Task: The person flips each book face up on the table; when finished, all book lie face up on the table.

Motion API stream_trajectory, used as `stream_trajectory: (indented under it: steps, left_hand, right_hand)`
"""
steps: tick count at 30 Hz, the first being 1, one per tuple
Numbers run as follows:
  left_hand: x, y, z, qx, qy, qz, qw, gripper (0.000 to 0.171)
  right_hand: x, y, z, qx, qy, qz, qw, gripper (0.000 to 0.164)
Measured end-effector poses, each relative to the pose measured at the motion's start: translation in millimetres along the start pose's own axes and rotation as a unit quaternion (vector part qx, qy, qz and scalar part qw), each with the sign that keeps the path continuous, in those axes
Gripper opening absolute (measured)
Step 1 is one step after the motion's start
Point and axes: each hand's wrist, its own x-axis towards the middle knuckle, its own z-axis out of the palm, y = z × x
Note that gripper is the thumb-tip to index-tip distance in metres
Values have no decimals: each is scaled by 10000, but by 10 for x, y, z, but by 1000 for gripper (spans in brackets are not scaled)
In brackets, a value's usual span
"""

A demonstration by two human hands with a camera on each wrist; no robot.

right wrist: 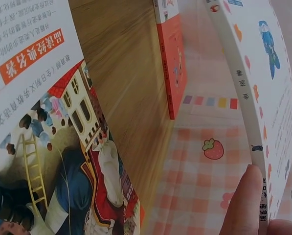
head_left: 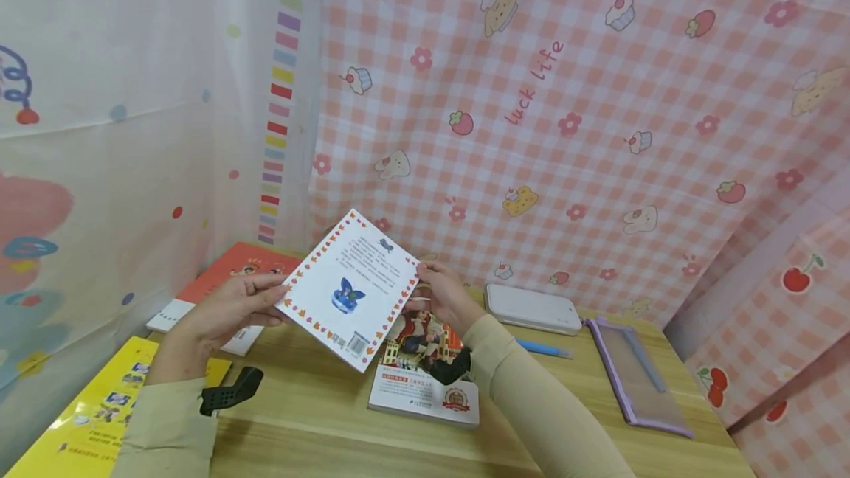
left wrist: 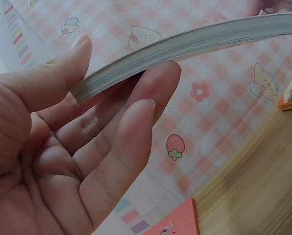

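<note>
“Beige sleeves (head_left: 551, 404) lie nearest my head camera. Beyond them, where's the white book (head_left: 352, 275)?”

“Raised above the worktop (head_left: 299, 419), tilted, printed cover toward me, between the two hands. The left hand (head_left: 242, 308) pinches the page edge, thumb on one face, fingers on the other; the right hand (head_left: 448, 293) pinches the opposite side, its thumb against the spine (right wrist: 246, 93).”

“How would you steady it, from over here?”

“I'd grip lightly. The pages (left wrist: 194, 42) bow in my left wrist view, so squeezing inward would probably bend them further. I'd level both sides together and leave clearance over the illustrated book (head_left: 425, 398) lying below.”

“Any writing you can make out?”

“On the white book, a barcode (head_left: 357, 344) and a blue winged figure (head_left: 347, 296); its paragraph is too small for me, and I won't swear to the spine's characters. The illustrated book's orange label (right wrist: 31, 56) reads 品读经典名著, upside down to my right wrist camera; its round seal (head_left: 457, 400) defeats me. The checked curtain (head_left: 531, 190) says ‘luck life’. I can't name any brand.”
</note>
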Motion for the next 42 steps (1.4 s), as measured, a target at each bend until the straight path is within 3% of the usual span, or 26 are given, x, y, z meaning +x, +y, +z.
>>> stream_trajectory:
  steps: [10, 32, 42]
  left_hand:
    - [-24, 19, -17, -95, 173, 73, 9998, 54]
    - [-74, 48, -78, 53, 156, 569, 9982, 40]
    - [-84, 64, -91, -336, 429, 723, 9959, 31]
  right_hand:
    - [3, -9, 5, 247, -124, 33, 9996, 20]
    - [5, 18, -5, 435, -309, 31, 9986, 19]
    - [-31, 45, -17, 696, -285, 210, 9969, 18]
